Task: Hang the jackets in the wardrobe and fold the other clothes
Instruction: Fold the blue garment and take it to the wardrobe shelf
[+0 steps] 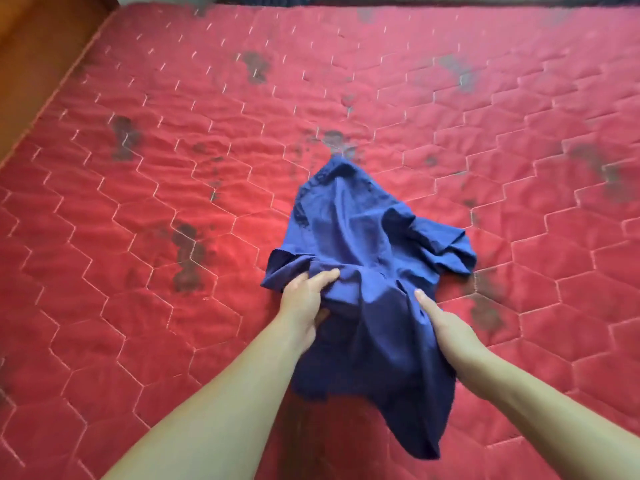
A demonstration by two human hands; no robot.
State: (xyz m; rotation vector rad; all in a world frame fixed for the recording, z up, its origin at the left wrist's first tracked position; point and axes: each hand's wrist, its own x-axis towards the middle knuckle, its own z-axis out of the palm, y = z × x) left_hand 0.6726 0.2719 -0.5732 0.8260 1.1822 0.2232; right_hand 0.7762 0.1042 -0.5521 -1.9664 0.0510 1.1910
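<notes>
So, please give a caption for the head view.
Both hands grip a crumpled blue garment over a red quilted mattress.

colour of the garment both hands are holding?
Solid dark blue garment, no visible pattern, lying crumpled on the red quilted mattress. Head view, the only one.

Single head cam, looking fwd and steeply down, close over red mattress (138,202), arms' reach
</notes>
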